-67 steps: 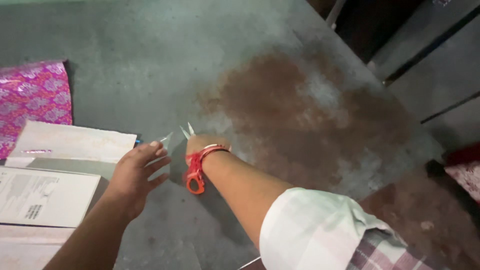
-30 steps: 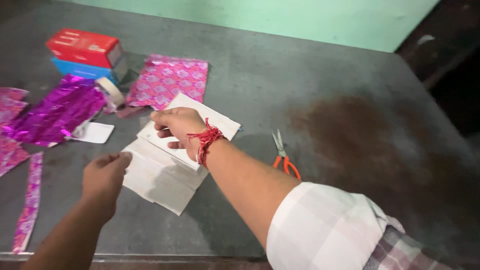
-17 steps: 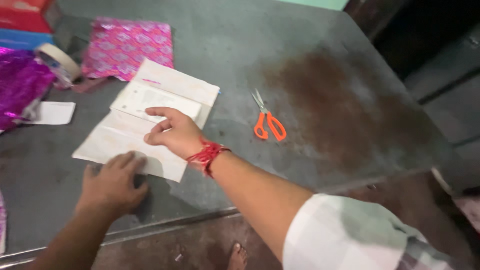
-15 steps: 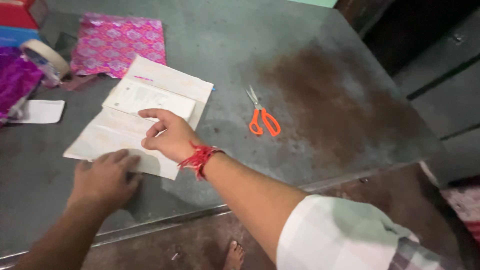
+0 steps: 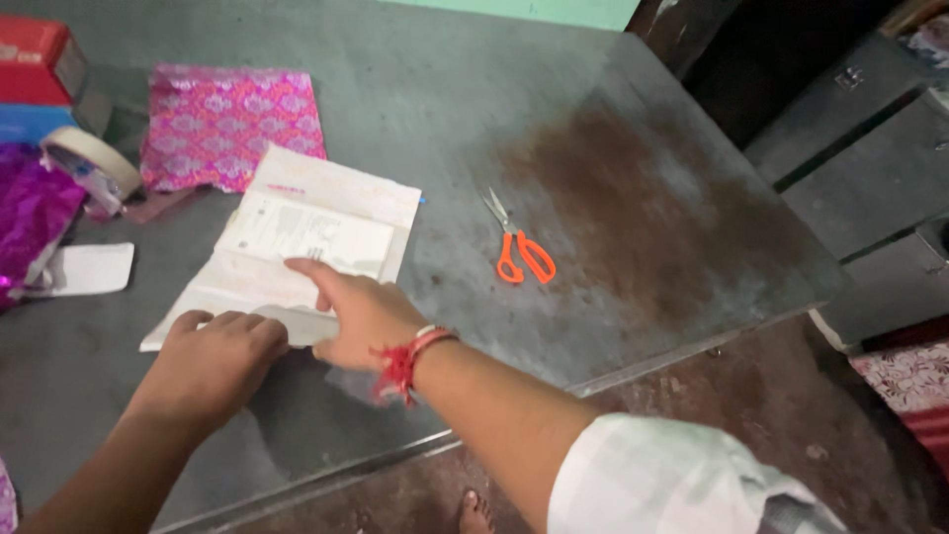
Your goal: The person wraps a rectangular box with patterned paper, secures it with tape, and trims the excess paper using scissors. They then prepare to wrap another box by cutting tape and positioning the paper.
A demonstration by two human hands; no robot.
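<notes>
Flat hands (image 5: 361,318) on creased paper (image 5: 297,247)

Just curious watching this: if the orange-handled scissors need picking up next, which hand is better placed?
Probably the right hand: it rests on the white folded paper on the side nearer the orange-handled scissors, with bare grey tabletop between. The left hand presses the paper's near edge, farther away.

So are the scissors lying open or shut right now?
Shut. The scissors lie flat on the table, blades together in one point, orange handles side by side, clear of both hands.

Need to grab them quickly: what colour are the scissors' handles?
Orange, on the scissors; clearest in the head view.
</notes>
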